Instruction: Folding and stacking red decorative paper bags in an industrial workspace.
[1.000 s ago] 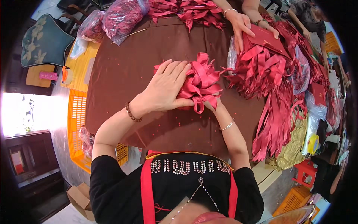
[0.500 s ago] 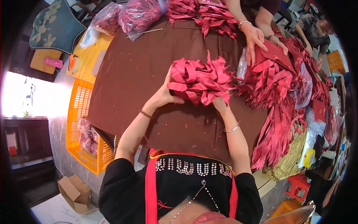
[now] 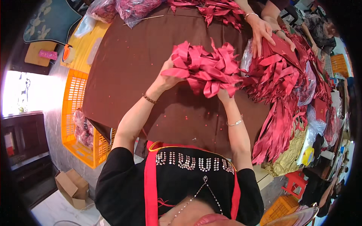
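Note:
Between my two hands, above the brown cloth, is a thick bundle of red satin ribbons [image 3: 205, 69] with many loose ends and loops. My left hand [image 3: 168, 78] is closed on its left side, with the fingers partly hidden behind the ribbons. At the lower right of the bundle, my right hand [image 3: 224, 94] holds it from below; ribbons cover most of those fingers. To the right, a co-worker's hands [image 3: 261, 33] touch a stack of flat red pieces [image 3: 279, 49], from which more red ribbons [image 3: 273, 77] spill out.
The brown cloth [image 3: 124, 75] covers the table. Bagged red ribbons [image 3: 137, 9] and a thin stick [image 3: 145, 20] lie at the far left. Long ribbons [image 3: 277, 128] hang over the right edge. An orange crate [image 3: 77, 148] stands left of the table, a cardboard box [image 3: 72, 188] below it.
My hands have lifted the ribbon bundle slightly upward in the picture, and it has tilted, its ribbons shifting. The whole view has moved a little. The co-worker's hands stay at the red stack.

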Available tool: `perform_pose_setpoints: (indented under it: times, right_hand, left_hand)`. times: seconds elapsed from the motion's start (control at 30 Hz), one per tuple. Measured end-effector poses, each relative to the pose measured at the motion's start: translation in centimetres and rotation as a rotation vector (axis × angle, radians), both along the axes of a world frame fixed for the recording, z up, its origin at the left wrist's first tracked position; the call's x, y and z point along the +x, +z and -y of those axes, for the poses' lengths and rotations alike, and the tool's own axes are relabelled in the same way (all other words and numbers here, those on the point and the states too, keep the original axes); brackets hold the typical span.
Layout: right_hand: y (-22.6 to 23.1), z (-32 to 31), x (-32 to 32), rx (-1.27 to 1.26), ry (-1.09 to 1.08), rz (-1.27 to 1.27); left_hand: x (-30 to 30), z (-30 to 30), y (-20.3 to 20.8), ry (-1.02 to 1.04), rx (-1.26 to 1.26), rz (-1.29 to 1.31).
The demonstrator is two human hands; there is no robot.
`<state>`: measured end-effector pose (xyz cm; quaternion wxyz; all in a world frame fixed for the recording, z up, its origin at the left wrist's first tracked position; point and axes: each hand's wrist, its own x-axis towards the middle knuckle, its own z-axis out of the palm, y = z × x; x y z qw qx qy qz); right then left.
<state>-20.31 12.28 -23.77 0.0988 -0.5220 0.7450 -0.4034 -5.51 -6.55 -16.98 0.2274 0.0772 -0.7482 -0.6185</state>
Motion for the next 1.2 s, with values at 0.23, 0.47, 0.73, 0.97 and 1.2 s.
perform_pose_setpoints:
  times: [0.23, 0.47, 0.73, 0.97, 1.2]
  right_hand:
    - [2.8, 2.7, 0.5, -0.334, 0.360, 1.205]
    - [1.4, 2.0, -0.2, -0.315, 0.232, 1.451]
    - [1.3, 2.4, -0.8, -0.335, 0.230, 0.868]
    - [2.8, 2.7, -1.0, -0.173, 0.119, 0.080]
    - [11.5, 1.1, 0.8, 0.174, 0.046, 0.537]
  left_hand:
    - [1.4, -0.4, -1.0, 0.025, 0.242, -0.050]
    - [0.8, -0.5, -3.8, -0.243, 0.633, -0.252]
    - [1.5, 1.2, -7.7, -0.347, 0.912, -0.383]
    - [2.3, 1.1, -9.3, 0.133, 0.172, 0.048]
    - [0.2, -0.1, 1.1, 0.176, -0.067, 0.248]
